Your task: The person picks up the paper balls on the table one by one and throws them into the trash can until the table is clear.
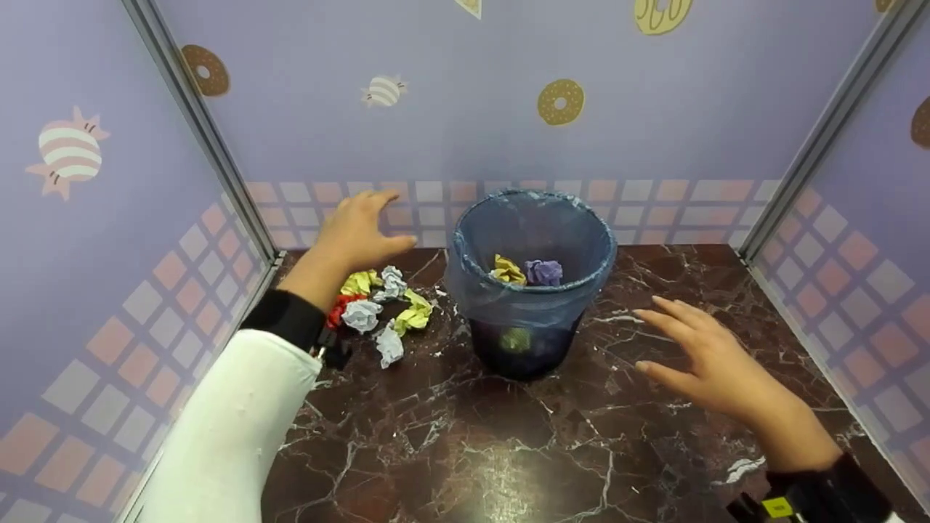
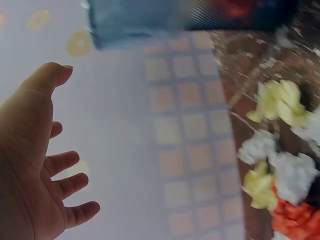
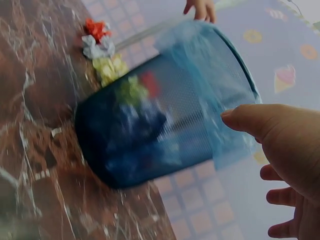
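A dark mesh wastebasket [image 1: 527,349] with a blue plastic liner folded over its rim stands upright on the marbled surface. Inside it lie a yellow crumpled paper ball [image 1: 508,270] and a purple one [image 1: 543,272]; more colours show through the mesh in the right wrist view. My left hand [image 1: 356,229] is raised to the left of the basket, above the paper balls, fingers spread and holding nothing. To the basket's right, my right hand [image 1: 701,356] hovers with fingers extended, also holding nothing. Both hands are apart from the basket.
Left of the basket lie several crumpled paper balls: white [image 1: 361,316], yellow-green [image 1: 414,311] and red [image 1: 337,311]. Purple walls with a tile pattern [image 1: 421,192] enclose the dark marbled surface [image 1: 436,450] at the back and both sides.
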